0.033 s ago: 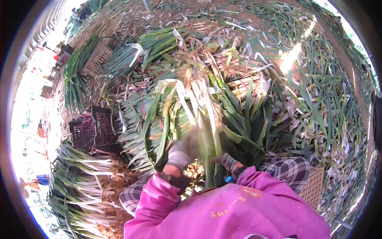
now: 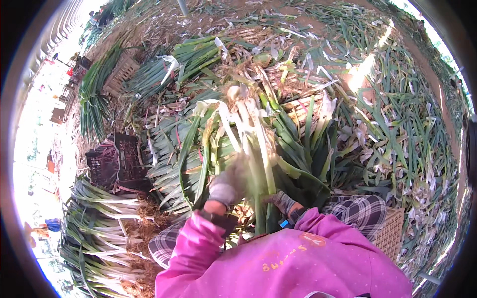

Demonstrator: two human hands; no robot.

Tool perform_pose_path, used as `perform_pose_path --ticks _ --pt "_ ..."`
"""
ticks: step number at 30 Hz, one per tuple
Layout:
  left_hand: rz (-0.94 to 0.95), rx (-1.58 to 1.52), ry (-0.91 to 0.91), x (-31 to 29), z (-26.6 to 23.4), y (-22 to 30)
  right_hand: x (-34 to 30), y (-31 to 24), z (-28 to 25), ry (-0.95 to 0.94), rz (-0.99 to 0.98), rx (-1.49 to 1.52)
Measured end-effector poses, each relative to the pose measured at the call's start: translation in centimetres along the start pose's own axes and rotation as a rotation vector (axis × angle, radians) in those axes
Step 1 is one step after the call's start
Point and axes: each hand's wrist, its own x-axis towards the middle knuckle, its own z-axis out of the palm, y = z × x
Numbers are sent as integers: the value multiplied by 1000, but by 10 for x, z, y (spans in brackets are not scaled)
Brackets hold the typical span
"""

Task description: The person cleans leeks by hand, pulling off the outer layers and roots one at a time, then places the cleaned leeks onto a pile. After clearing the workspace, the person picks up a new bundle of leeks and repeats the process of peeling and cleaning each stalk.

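Seated amid leeks and scattered trimmings, a person in a pink long-sleeved top (image 2: 283, 268) and plaid trousers (image 2: 360, 213) works over a few pale leek stalks (image 2: 262, 149) that rise directly in front of the body, white ends away from the wearer and green leaves running down between the forearms. The gloved left hand (image 2: 229, 186), blurred, is at the left side of the stalks; whether its fingers are closed around them cannot be told. The gloved right hand (image 2: 283, 202) is just beside the stalks on the other side, fingers pointing inward, its grip likewise impossible to make out; a dark band with a blue patch (image 2: 285, 223) circles that wrist. Broad green leaves (image 2: 166, 141) fan out beyond the left hand, and more leeks (image 2: 293, 131) lie beyond the right. At lower left, a stack of leeks (image 2: 107, 218) lies with white shanks and brown, stringy roots (image 2: 144, 243) turned toward the wearer. Above it sits a dark plastic crate (image 2: 99, 164) holding reddish strands. A bundle of leeks (image 2: 196, 57) rests farther off, near a tan slatted crate (image 2: 121, 74), while leaf trimmings (image 2: 407, 124) blanket the ground at right. A tan crate (image 2: 390, 233) stands beside the right knee.
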Motion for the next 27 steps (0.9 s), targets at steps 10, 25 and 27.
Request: perform_pose_path --ticks 10,25,27 --pt "151 99 57 23 8 15 -26 -2 -9 72 -96 -67" --pt "244 -154 260 -64 10 28 -78 -25 -12 5 -337 -10" --pt "206 -33 173 -33 5 62 -50 -1 -33 65 -328 -44"
